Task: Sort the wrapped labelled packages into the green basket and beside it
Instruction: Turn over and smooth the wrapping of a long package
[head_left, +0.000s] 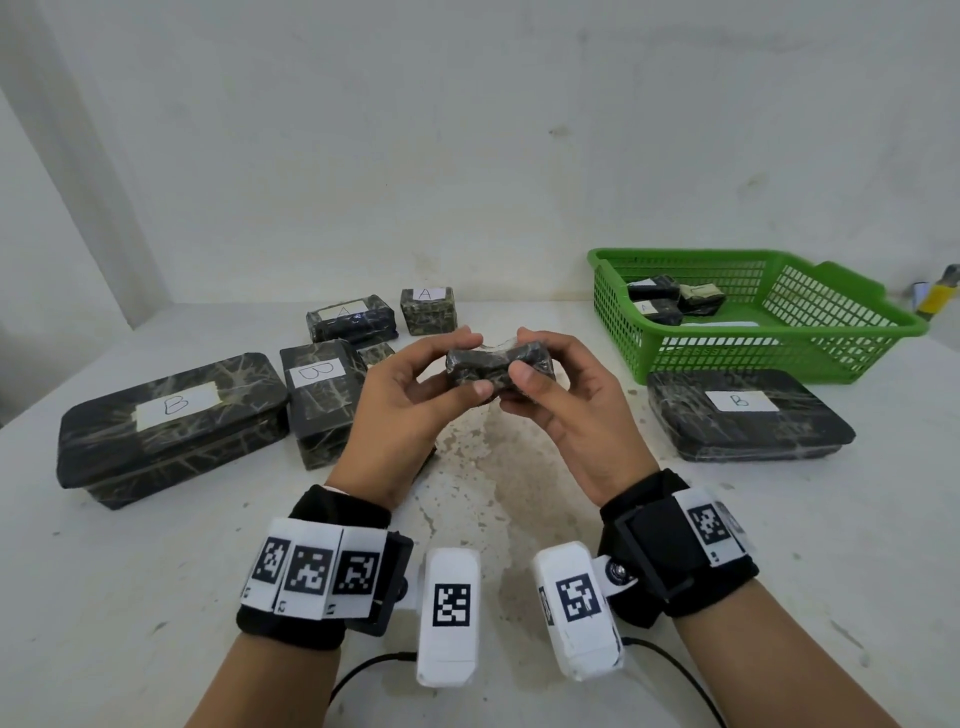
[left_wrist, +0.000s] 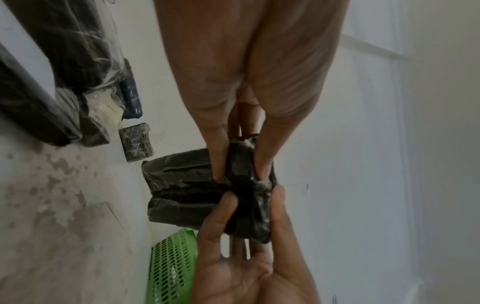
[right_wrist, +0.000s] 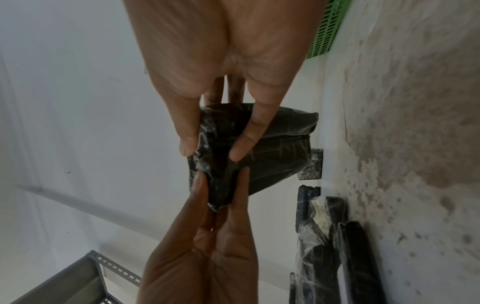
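Both my left hand and right hand pinch a small wrapped package above the counter, apparently hunting its label before choosing the green basket.

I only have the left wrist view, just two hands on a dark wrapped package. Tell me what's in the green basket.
Observer: The head view shows the green basket holding three small dark packages; one shows an A label.
Operator: Anything beside the basket?
Observer: Yes, a flat package labelled B lies on the table just in front of it.
Operator: Does the held one show a letter?
Observer: No label shows on the held package in any view; left hand and right hand both pinch it above the table.
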